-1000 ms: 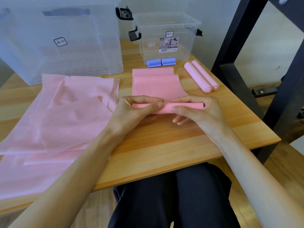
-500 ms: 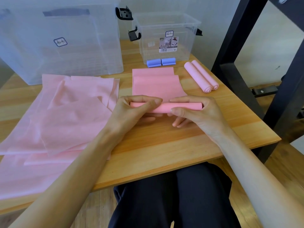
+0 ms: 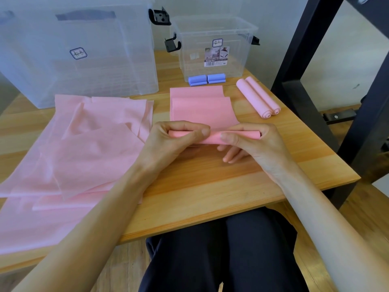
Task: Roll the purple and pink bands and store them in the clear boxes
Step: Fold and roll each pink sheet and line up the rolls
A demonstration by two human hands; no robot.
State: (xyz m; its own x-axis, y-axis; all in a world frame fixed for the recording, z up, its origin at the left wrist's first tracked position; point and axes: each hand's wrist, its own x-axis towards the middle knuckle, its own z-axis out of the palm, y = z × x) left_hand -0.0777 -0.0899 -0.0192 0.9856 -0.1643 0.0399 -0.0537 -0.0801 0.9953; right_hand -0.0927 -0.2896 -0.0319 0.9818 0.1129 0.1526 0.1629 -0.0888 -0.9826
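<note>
A pink band lies flat in the middle of the wooden table, its near end wound into a roll. My left hand grips the roll's left half, thumb on top. My right hand grips the right half with curled fingers. Two finished pink rolls lie side by side at the right. Two purple rolls sit in front of the small clear box. A large clear box stands at the back left.
A heap of loose pink bands covers the table's left half and hangs over the near edge. A black metal frame rises beside the table's right side. My dark-trousered legs are under the near edge.
The roll has moved a little away from me, taking up more of the flat band. Both hands have stayed on it and shifted slightly with it.
</note>
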